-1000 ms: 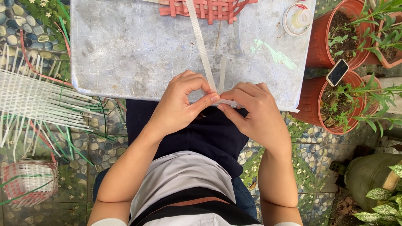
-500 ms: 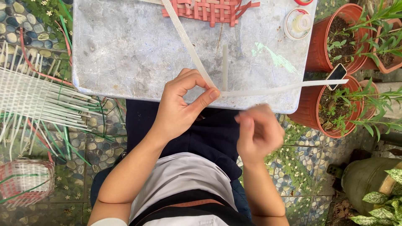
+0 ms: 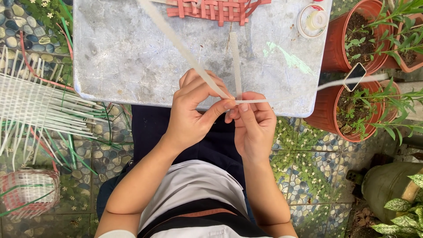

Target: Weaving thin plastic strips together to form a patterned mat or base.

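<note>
My left hand and my right hand meet at the near edge of a grey metal table, both pinching thin white plastic strips. One strip runs up and left from my left fingers, one lies straight up across the table, and one stretches right from my right fingers toward the pots. A red woven strip mat lies at the table's far edge.
A tape roll sits at the table's far right corner. Terracotta pots with plants stand right, a phone propped there. A white woven panel and a small basket lie left on the pebble floor.
My right hand, which had dropped away toward my lap half a second ago, has come back up to meet my left hand at the strips. The view has shifted slightly.
</note>
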